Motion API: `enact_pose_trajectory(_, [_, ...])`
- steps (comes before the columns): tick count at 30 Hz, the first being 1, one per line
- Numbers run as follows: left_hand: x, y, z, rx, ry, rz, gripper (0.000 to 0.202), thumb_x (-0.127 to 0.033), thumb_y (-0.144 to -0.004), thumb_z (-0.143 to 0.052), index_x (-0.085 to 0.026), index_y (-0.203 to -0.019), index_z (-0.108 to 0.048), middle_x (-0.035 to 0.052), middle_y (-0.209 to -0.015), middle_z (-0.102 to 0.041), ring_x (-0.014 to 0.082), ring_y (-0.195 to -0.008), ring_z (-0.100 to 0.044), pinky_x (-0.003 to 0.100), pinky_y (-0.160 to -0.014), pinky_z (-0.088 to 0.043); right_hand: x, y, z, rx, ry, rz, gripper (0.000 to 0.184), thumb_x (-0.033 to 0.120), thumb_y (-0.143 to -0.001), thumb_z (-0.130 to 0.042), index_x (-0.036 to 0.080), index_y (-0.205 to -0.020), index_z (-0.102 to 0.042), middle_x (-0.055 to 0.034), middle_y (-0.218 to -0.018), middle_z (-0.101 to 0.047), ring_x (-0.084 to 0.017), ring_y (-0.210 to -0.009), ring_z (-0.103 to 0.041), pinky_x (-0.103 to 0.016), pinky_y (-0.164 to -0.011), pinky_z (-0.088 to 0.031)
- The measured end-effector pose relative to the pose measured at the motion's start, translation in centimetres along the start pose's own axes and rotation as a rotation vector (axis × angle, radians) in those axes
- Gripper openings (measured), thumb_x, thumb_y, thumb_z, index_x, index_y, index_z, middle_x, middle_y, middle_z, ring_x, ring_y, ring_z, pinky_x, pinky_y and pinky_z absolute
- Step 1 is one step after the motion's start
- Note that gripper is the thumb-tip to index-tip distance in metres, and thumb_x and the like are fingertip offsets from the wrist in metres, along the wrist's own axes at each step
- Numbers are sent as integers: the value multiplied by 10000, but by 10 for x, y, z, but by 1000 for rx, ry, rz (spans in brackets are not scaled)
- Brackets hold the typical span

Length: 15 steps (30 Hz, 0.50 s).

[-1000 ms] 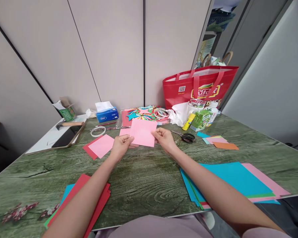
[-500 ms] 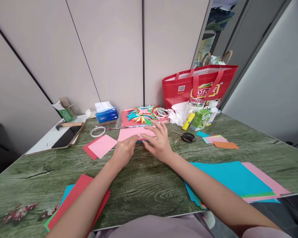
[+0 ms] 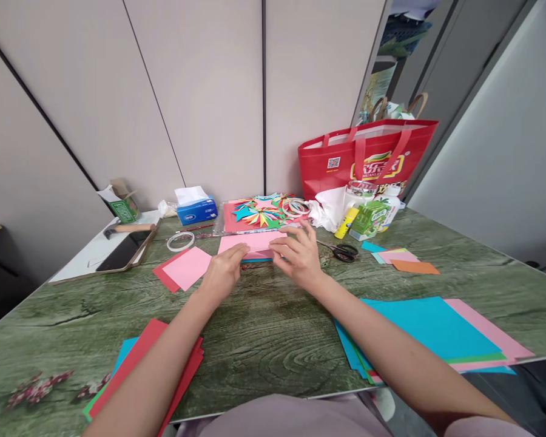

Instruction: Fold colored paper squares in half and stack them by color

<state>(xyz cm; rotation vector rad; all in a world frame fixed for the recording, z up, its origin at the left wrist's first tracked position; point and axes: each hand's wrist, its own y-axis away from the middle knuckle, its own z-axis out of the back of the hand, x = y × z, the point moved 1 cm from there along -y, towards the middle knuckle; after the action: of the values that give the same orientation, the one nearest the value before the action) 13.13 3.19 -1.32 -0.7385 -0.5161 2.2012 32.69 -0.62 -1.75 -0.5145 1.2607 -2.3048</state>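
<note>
A pink paper square (image 3: 250,242) lies flat on the green wood-grain table (image 3: 264,328), on top of a thin stack of coloured sheets. My left hand (image 3: 225,272) rests at its near left edge, with the fingers curled and the fingertips pinching the paper's edge. My right hand (image 3: 298,255) lies on the paper's right side, fingers bent and pressing down on it. Another pink square on a red sheet (image 3: 185,267) sits just left of my left hand.
Scissors (image 3: 343,250) lie right of my right hand. Behind the paper are folded coloured shapes (image 3: 261,213), tape rolls (image 3: 179,241), a tissue box (image 3: 196,210), a glue stick (image 3: 346,223) and a red bag (image 3: 368,159). Paper stacks lie near right (image 3: 432,331) and near left (image 3: 150,364).
A second ago both hands held the pink square up off the table. It has since been laid flat on the stack, and both hands now press on its near edge.
</note>
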Motion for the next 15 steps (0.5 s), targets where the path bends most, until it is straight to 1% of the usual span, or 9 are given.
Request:
enact_pose_trajectory(2, [5,-2,5,-43,37,88,330,-121,-751,-413,-205,-983,-632,64,-1077,-632,208,-1002,-576,354,-901,-427,-10,0,2,-40,6,-57,172,172,-765,-513,272,-847,-627,14,-856,-664,-211,-1033,-494,-501,-994,-158])
enact_pose_trajectory(4, [10,-4,10,-118,65,215,299,-139,-749,-435,-201,-956,-642,64,-1028,-653,212,-955,-595,337,-883,-432,-21,1,4,-102,37,-141,159,173,-768,-503,251,-823,-631,-2,-842,-665,-214,-999,-509,-492,-981,-188])
enact_pose_trajectory(6, [16,-6,14,-234,159,361,280,-178,-764,-437,-181,-964,-633,71,-999,-658,215,-909,-611,321,-842,-453,-32,1,4,-148,73,-229,154,184,-780,-487,225,-822,-629,-27,-841,-663,-220,-974,-520,-474,-955,-239])
enact_pose_trajectory(7, [18,-7,16,-301,245,423,288,-195,-772,-432,-169,-990,-619,76,-1013,-649,214,-886,-619,314,-812,-469,-36,2,3,-137,78,-248,158,191,-789,-477,215,-835,-626,-37,-854,-661,-222,-973,-521,-462,-942,-262])
enact_pose_trajectory(9, [23,-9,18,-435,449,535,323,-198,-773,-427,-139,-1054,-577,91,-1035,-628,206,-812,-639,308,-732,-504,-39,4,-2,-50,58,-233,182,205,-809,-455,200,-895,-616,-55,-905,-655,-221,-994,-515,-436,-921,-301])
enact_pose_trajectory(11, [29,-11,20,-528,591,655,361,-163,-763,-422,-102,-1100,-537,111,-975,-633,195,-702,-651,316,-638,-528,-38,7,-10,102,22,-176,226,218,-823,-443,185,-992,-589,-74,-997,-636,-220,-1048,-494,-419,-921,-320])
enact_pose_trajectory(13, [37,-10,22,-553,635,801,388,-127,-751,-415,-59,-1122,-508,118,-828,-643,193,-583,-641,332,-545,-529,-34,11,-18,265,8,-138,293,231,-827,-449,165,-1099,-535,-96,-1110,-590,-228,-1128,-446,-425,-943,-312])
enact_pose_trajectory(15, [47,-8,24,-530,640,916,406,-107,-742,-411,-34,-1135,-483,114,-727,-634,203,-510,-624,341,-483,-513,-30,16,-26,394,25,-147,356,235,-830,-450,151,-1175,-475,-114,-1202,-530,-240,-1197,-383,-448,-964,-290])
